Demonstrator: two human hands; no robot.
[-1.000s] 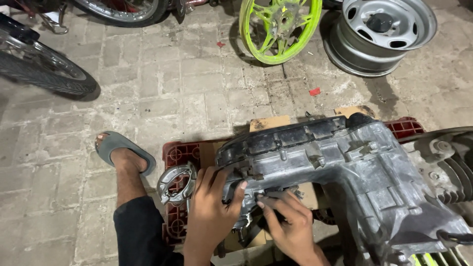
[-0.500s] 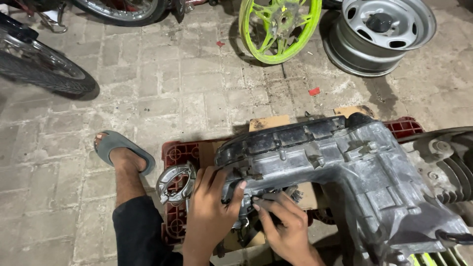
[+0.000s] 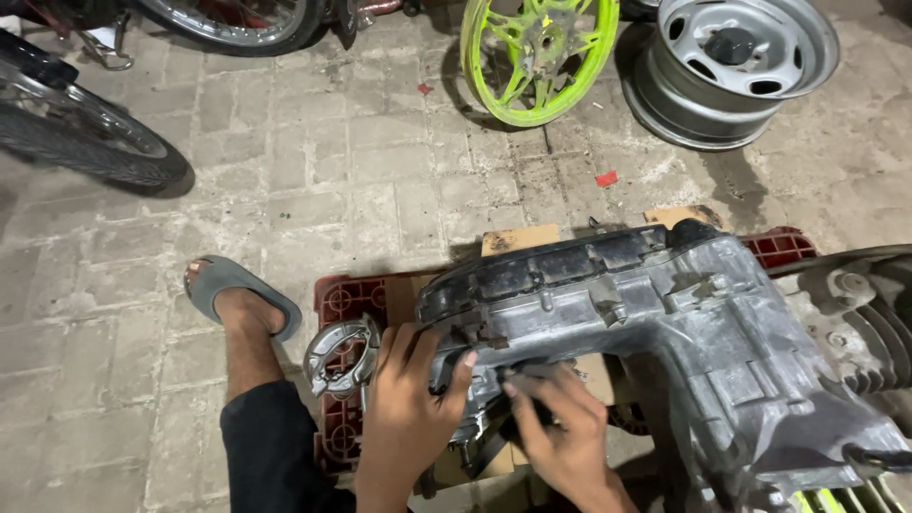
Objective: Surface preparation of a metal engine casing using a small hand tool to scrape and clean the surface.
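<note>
A grey metal engine case (image 3: 665,323) lies on a red plastic crate (image 3: 340,304) on the paved ground. My left hand (image 3: 408,408) presses flat against the case's near left end, fingers spread over its edge. My right hand (image 3: 560,427) is under the case's lower edge, with its fingers pinched on a small dark part there; what that part is I cannot make out. A round metal brake-shoe ring (image 3: 342,356) lies on the crate just left of my left hand.
My foot in a grey sandal (image 3: 237,294) rests left of the crate. A bright green wheel (image 3: 537,57) and a grey steel rim (image 3: 731,62) lean at the back. A motorcycle tyre (image 3: 85,138) stands at far left. Cardboard (image 3: 518,237) sits behind the case.
My right hand has shifted slightly left under the case's edge and its fingers have closed tighter. My left hand stays pressed on the case.
</note>
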